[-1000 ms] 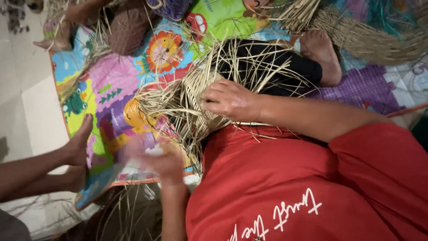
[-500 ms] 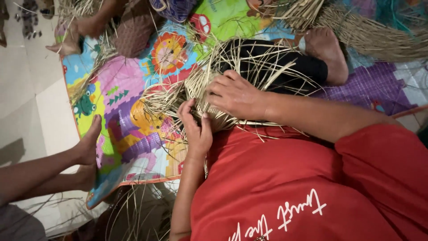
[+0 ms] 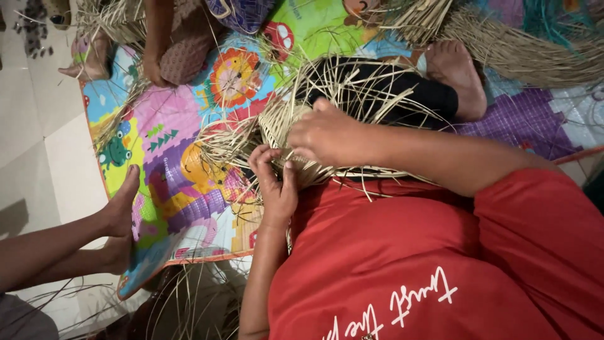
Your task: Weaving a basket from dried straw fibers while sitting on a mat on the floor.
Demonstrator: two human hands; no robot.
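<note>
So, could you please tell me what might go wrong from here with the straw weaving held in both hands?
1. Many loose strands stick out of the woven straw piece; the left hand or right hand could snag one and loosen the weave.
2. The left hand pinches at the piece's edge, so a thin strand may slip its grip or snap.
3. Another person's feet rest at the play mat edge, near scattered straw they could drag.

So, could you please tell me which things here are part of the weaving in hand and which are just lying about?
In use:
- half-woven straw piece, on the lap
- left hand, pinching strands at its edge
- right hand, pressing on top

Lying about:
- colourful play mat
- straw bundle, top right
- loose straw on the floor
- another person's feet, at left
</note>
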